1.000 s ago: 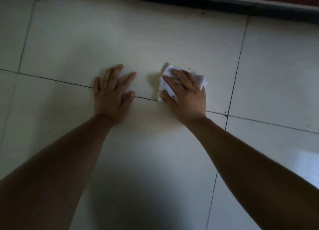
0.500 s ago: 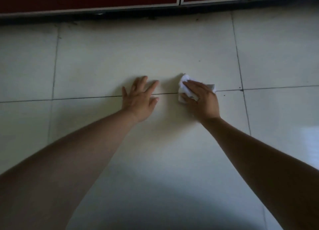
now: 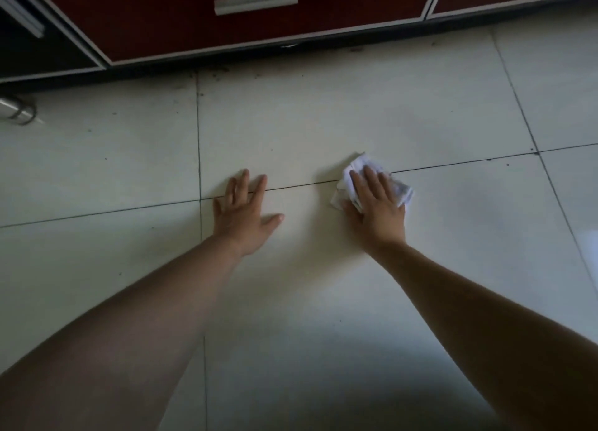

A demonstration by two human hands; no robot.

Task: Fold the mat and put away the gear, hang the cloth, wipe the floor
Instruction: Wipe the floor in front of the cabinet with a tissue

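A crumpled white wipe (image 3: 403, 191) lies on the pale tiled floor (image 3: 323, 123), across a dark grout line. My right hand (image 3: 377, 204) presses flat on top of it, fingers spread, and covers most of it. My left hand (image 3: 244, 212) rests flat on the bare tile to the left, palm down, fingers apart, holding nothing. Both forearms reach in from the bottom of the view.
A dark red cabinet (image 3: 194, 19) with a grey drawer handle (image 3: 255, 1) runs along the far edge of the floor. Dark specks of dirt lie along its base. A shiny metal object (image 3: 14, 108) sits at the left edge.
The view has tilted up, so the cabinet front and handle now show. My right hand has slid the wipe slightly right, away from my left hand, which has spread flatter.
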